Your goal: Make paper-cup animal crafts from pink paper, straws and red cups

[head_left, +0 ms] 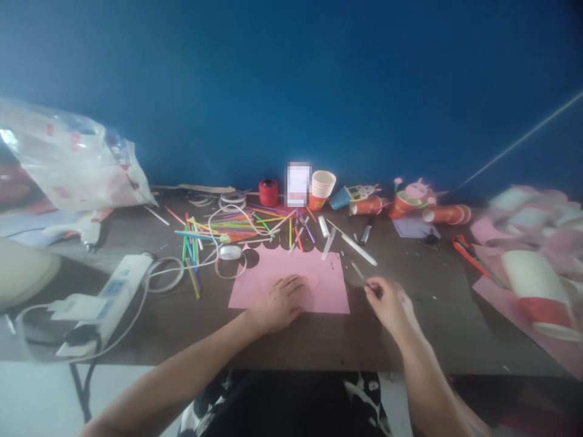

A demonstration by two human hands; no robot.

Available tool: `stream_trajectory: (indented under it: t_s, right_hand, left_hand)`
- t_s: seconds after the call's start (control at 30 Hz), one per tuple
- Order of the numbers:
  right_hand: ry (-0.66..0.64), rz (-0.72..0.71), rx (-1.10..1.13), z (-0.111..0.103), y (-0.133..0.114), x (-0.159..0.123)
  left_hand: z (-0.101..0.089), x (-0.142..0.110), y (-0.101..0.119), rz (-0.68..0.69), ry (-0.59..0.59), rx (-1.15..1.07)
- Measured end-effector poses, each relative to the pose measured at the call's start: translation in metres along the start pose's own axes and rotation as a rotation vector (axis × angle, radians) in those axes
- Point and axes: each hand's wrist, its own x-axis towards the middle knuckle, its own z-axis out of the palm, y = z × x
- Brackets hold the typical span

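Observation:
A sheet of pink paper (246, 285) with scalloped cut-outs along its far edge lies on the dark table before me. My left hand (285, 300) rests flat on it, fingers stretched out. Just off the sheet's right side, my right hand (387, 300) is closed on a thin greyish stick-like tool (357, 271), whose tip points away and to the left. Its exact kind is too blurred to make out. Beyond the sheet are a white stick (359, 250), a small white tube (323, 226) and many coloured sticks (237, 227).
On the left are a power strip (119, 291) with cables, a glue gun (79, 230) and a plastic bag (77, 158). Paper cups (323, 185) and a red jar (268, 193) stand near the blue wall. A red utility knife (476, 258) and cut paper cups (542, 294) lie right.

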Motion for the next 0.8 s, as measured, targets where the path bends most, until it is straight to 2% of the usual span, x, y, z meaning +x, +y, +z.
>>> stream_trajectory:
  t_s: [0.17,0.27,0.4,0.53,0.8]
  right_hand:
    - [-0.076,-0.217,0.126,0.005,-0.064,0.008]
    - [-0.080,-0.293,0.128,0.020,-0.082,0.011]
    - [-0.086,-0.363,0.108,0.039,-0.081,0.010]
    - [0.001,-0.384,0.164,0.040,-0.071,0.004]
    - [0.161,-0.197,0.257,0.024,-0.047,-0.036]
  left_hand:
    - [-0.004,0.000,0.005,-0.018,0.002,0.008]
    - [-0.007,0.000,0.009,-0.028,0.011,0.018]
    - [-0.008,0.000,0.010,-0.012,-0.009,0.059]
    - [-0.005,-0.004,0.008,-0.005,-0.001,0.087]
    - [-0.005,-0.009,0.003,0.097,0.223,0.068]
